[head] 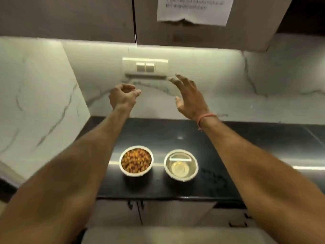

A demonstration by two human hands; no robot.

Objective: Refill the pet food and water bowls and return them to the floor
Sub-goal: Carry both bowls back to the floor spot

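Two steel bowls stand side by side on the black counter (pixel 175 134). The food bowl (pixel 136 161) on the left is full of brown-orange kibble. To its right, the water bowl (pixel 181 165) holds clear water. Both of my arms are stretched out above the bowls, toward the wall. My left hand (pixel 123 96) is raised, fingers curled in loosely with nothing in it. My right hand (pixel 189 98), with an orange thread at the wrist, is open, fingers spread, empty. Neither hand touches a bowl.
A marble backsplash with a switch plate (pixel 145 67) rises behind the counter. Brown wall cabinets hang above, with a paper note (pixel 193 9) taped on one. Base cabinet doors with dark handles (pixel 136 205) sit below the counter's front edge.
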